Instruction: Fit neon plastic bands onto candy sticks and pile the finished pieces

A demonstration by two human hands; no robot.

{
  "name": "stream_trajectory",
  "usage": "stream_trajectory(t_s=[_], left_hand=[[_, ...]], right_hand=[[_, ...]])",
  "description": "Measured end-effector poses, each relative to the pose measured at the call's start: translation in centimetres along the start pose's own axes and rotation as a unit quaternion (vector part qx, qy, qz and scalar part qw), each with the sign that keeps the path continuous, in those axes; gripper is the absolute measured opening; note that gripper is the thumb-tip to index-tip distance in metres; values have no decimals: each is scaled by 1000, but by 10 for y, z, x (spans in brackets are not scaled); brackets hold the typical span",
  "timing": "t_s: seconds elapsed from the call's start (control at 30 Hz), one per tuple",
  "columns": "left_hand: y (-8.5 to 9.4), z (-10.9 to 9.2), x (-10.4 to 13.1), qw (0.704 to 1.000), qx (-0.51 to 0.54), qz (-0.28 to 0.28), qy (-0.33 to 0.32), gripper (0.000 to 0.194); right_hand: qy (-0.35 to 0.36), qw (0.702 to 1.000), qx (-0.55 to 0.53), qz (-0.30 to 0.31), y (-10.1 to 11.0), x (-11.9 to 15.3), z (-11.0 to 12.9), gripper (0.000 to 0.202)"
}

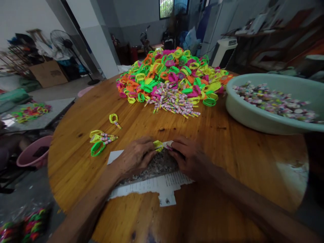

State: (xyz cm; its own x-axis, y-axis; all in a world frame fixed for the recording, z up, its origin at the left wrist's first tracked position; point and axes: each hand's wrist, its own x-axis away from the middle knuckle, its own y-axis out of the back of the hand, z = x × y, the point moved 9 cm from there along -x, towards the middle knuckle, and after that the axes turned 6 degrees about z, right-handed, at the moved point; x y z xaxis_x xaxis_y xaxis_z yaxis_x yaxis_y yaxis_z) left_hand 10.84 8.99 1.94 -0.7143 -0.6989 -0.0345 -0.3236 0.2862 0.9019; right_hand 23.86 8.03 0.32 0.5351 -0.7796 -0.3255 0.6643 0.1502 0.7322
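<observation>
My left hand [136, 153] pinches a yellow plastic toy watch band [158, 145] between thumb and fingers. Closed on a small wrapped candy roll [168, 145], my right hand [188, 157] meets the band from the other side; its fingers partly hide the roll. Both hands are over a dark, speckled board [162, 163] that lies on torn printed paper [152, 185]. To the left lie several bands with printed rolls attached, among them a green band [98, 148] and a yellow band [113, 118].
A large heap of bright plastic bands [162, 71] covers the far side of the round wooden table [217, 216]. Loose printed rolls [174, 101] lie in front of it. At right, a pale green basin [255, 116] holds more rolls. A pink basin [35, 153] stands left, below the tabletop.
</observation>
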Motion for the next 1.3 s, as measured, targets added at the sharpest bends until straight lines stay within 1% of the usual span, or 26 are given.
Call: stream_trajectory(t_s=[0.13,0.3,0.37,0.47,0.5,0.6,0.67,0.73,0.8,0.9,1.1,1.3], left_hand=[[1,1,-1,1000,-6,8,5,16],[0,2,1,1000,0,17,12,13],[-1,7,3,999,8,13,48,12],[-3,15,4,990,33,-5,135,35],[-5,15,3,987,40,-7,157,38],[-14,14,-5,977,41,0,211,35],[-18,14,-10,968,20,-3,250,42],[-19,13,-13,961,-21,-16,274,44],[-20,12,-15,958,-56,-26,280,42],[-23,13,-12,959,-69,-32,275,37],[-28,19,-9,965,-63,-48,250,33],[-26,15,-10,968,-72,-74,230,30]], right_hand=[[13,1000,6,12,-2,-1,2,16],[45,997,64,29,-6,-1,8,18],[51,993,98,45,-9,0,11,16],[55,988,133,62,-13,2,13,13],[53,987,135,64,-14,3,13,14],[52,988,135,58,-15,4,14,18],[60,989,129,50,-15,5,16,19],[56,992,105,43,-14,4,16,18],[34,996,69,33,-12,4,12,17],[4,999,43,30,-10,4,8,18],[15,992,82,94,-16,-1,12,19],[2,990,37,132,-17,-7,10,17]])
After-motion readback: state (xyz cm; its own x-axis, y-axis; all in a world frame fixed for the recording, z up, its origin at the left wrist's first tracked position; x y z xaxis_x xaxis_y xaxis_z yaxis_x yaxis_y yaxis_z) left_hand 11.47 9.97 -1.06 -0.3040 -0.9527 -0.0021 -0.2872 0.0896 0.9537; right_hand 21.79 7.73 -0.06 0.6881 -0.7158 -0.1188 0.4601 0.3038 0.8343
